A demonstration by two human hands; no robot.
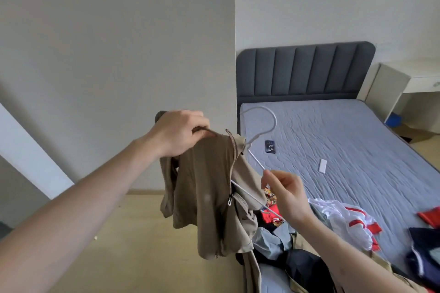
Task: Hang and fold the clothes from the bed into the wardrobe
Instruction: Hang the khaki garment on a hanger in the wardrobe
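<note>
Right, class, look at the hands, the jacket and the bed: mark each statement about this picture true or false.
1. The left hand grips the brown jacket. True.
2. The right hand holds a phone. False: it pinches the white hanger; the phone lies on the bed.
3. The jacket lies flat on the bed. False: it hangs in the air.
4. A pile of clothes lies on the bed. True.

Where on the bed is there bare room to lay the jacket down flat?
The grey quilted mattress is bare between the dark padded headboard and the small white rectangular object, right of the dark phone. The near end is crowded: the white-and-red garment and the dark navy clothes pile there, below the right hand.
</note>
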